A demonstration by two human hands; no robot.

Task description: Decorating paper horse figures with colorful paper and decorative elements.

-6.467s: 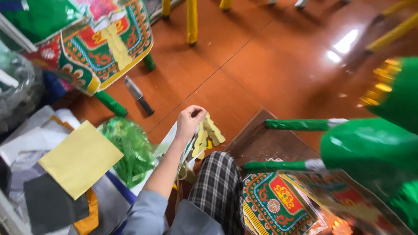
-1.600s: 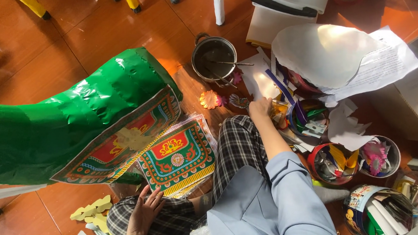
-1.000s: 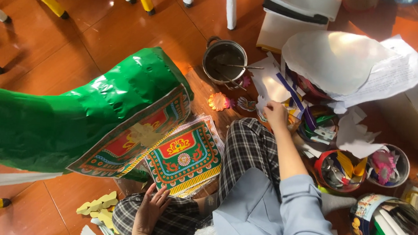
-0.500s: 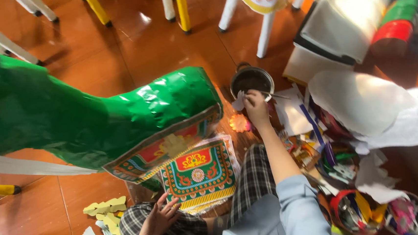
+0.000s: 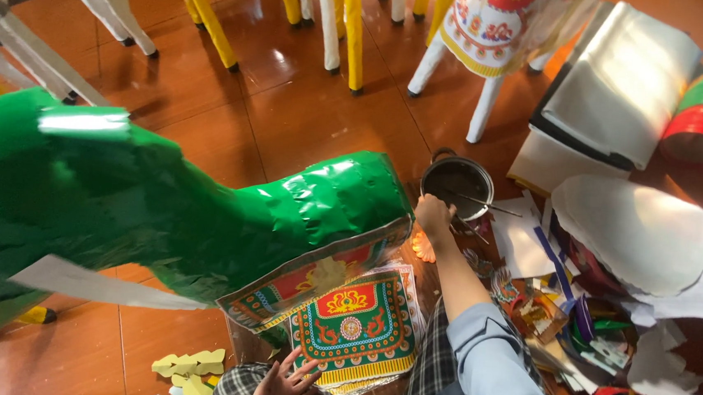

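On a polished red-brown floor (image 5: 307, 128), the right hand (image 5: 433, 214), closed on something unclear, reaches the metal pot (image 5: 455, 184) beside the green paper figure (image 5: 161, 209); the left hand (image 5: 285, 383), fingers spread, steadies the patterned panel (image 5: 351, 325), so gluing probably comes next.

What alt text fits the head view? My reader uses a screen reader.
Seated on a red tiled floor, a person reaches the right hand to a metal pot while the left hand rests on a colourful printed sheet. A large green paper figure lies alongside, with paper scraps piled opposite.
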